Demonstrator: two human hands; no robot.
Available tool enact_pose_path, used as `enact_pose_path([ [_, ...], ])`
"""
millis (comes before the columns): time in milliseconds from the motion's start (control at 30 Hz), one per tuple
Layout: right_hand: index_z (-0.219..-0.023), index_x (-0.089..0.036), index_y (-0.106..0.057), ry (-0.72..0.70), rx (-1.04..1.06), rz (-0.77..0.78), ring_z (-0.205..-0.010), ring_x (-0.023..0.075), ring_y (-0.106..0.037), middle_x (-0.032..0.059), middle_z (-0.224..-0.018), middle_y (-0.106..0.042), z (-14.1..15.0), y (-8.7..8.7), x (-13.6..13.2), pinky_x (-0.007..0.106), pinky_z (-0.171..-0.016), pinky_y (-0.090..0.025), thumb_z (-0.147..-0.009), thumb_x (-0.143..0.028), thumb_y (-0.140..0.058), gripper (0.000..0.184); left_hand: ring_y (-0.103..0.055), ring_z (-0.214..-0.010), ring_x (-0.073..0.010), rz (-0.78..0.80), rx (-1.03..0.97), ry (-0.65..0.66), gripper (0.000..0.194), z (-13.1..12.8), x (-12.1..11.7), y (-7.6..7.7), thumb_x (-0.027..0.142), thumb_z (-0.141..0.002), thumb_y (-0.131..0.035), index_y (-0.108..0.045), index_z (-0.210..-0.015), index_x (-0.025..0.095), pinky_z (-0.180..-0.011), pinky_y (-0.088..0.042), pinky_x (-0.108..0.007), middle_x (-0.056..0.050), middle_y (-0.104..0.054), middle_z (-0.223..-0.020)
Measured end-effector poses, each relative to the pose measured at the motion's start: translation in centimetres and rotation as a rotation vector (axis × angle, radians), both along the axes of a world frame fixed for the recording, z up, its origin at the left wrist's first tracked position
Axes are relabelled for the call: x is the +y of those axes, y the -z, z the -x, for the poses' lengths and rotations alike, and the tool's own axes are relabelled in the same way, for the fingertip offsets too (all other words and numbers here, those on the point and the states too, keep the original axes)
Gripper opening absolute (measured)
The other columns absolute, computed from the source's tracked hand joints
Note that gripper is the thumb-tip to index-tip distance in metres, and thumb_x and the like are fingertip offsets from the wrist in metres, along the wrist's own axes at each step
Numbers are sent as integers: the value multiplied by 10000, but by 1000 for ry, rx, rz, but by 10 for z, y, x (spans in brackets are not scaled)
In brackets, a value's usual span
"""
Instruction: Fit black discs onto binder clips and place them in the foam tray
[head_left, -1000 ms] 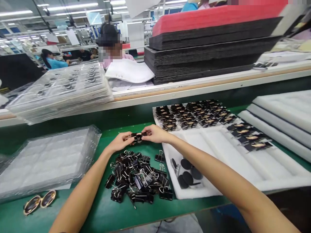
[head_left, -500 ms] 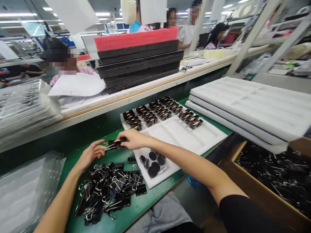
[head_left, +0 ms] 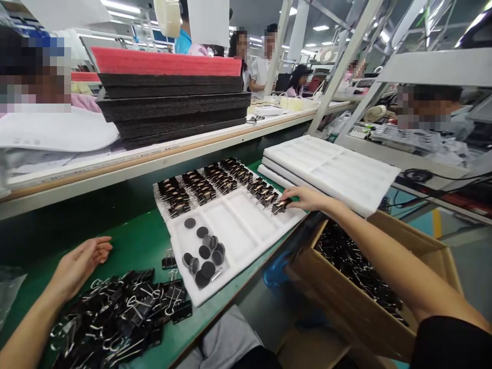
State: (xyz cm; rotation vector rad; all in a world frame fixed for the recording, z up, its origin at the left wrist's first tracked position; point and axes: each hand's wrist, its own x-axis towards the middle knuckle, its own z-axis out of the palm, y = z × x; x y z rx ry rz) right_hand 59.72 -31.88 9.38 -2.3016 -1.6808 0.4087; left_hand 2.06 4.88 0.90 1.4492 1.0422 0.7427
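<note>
My right hand [head_left: 305, 198] pinches a black binder clip [head_left: 280, 207] at the near right end of a row in the white foam tray [head_left: 265, 221]. Rows of binder clips [head_left: 205, 190] with light-coloured bits between them fill the tray's far side. Several round black discs [head_left: 208, 269] lie loose in its near left compartment. My left hand [head_left: 81, 262] is empty, its fingers loosely stretched over the green table [head_left: 128, 233]. Below it spreads a heap of loose binder clips [head_left: 126, 307] with silver wire handles.
Stacked white foam trays [head_left: 326, 164] stand beyond my right hand. A cardboard box [head_left: 346, 297] of black clips sits under my right forearm. Red and black foam sheets [head_left: 172, 87] are piled on the shelf [head_left: 169, 154]. Other people are at benches further back.
My right hand has carried a binder clip from beside my left hand to the right end of the tray's row. My left hand no longer touches it. The view has swung right.
</note>
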Motion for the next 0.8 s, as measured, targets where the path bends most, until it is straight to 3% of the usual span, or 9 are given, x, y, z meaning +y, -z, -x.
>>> enact_pose_path([
  [133,-1130,-224,-788,14,-191,-46,-1190,303,-583,145,-1187,-641,-13,38,9,505,-1020,-433,-865,-272,-705,282,-601,-802,-182,-35,-7,-67,398,-5,-12,-4,665,-701,-816,-769,-931,343,-625,-575,-288,55,-734,-859],
  [267,-1170,-228,-742,-3,-257,-128,-1152,316,-567,139,-1142,-603,-18,42,7,487,-947,-448,-868,-251,-667,312,-583,-790,-175,-62,31,-128,423,-9,-19,-6,649,-689,-830,-757,-914,298,-637,-541,-286,35,-718,-854],
  [367,-1165,-199,-674,-22,-310,-420,-1085,317,-589,139,-1103,-619,22,36,-9,468,-896,-468,-854,-202,-628,314,-576,-776,-163,-76,22,-126,550,-9,-17,-3,721,-616,-850,-761,-915,268,-664,-515,-281,22,-707,-834],
  [433,-1101,-218,-649,-132,-323,-671,-1014,297,-600,119,-1041,-637,84,50,-23,458,-872,-471,-888,-190,-606,218,-563,-735,-148,-90,-9,-118,634,-8,-15,0,755,-575,-853,-761,-920,230,-662,-491,-277,6,-692,-806],
  [500,-955,-251,-629,-463,-207,-719,-838,231,-592,56,-876,-637,165,91,-39,401,-792,-480,-917,-169,-597,96,-561,-699,-138,-108,-42,-111,684,-7,-16,3,745,-577,-857,-755,-946,177,-643,-467,-275,-24,-687,-801],
  [567,-834,-260,-616,-845,-144,-715,-656,165,-533,-19,-689,-575,243,157,-52,340,-708,-471,-966,-192,-580,152,-564,-676,-133,-126,-75,-101,695,-6,-17,6,732,-599,-849,-745,-947,139,-628,-449,-271,-45,-684,-798],
  [633,-856,-261,-651,-987,-119,-641,-793,153,-633,-21,-789,-680,303,233,-58,313,-835,-514,-1030,-268,-554,200,-560,-656,-123,-142,-106,-81,664,-5,-18,9,712,-649,-828,-735,-951,128,-611,-431,-263,-49,-677,-791],
  [733,-821,-259,-667,-1145,-53,-554,-861,139,-685,-44,-825,-733,348,323,-49,296,-972,-515,-1077,-408,-498,341,-547,-630,-118,-147,-137,-31,603,-3,-17,14,684,-725,-785,-717,-951,129,-589,-418,-261,-47,-663,-769],
  [800,-860,-272,-698,-1214,-42,-524,-902,147,-701,-47,-863,-758,359,353,-40,302,-997,-519,-1084,-426,-467,357,-553,-625,-117,-147,-130,-32,613,-1,-16,18,692,-740,-769,-715,-961,123,-594,-428,-266,-53,-668,-776],
])
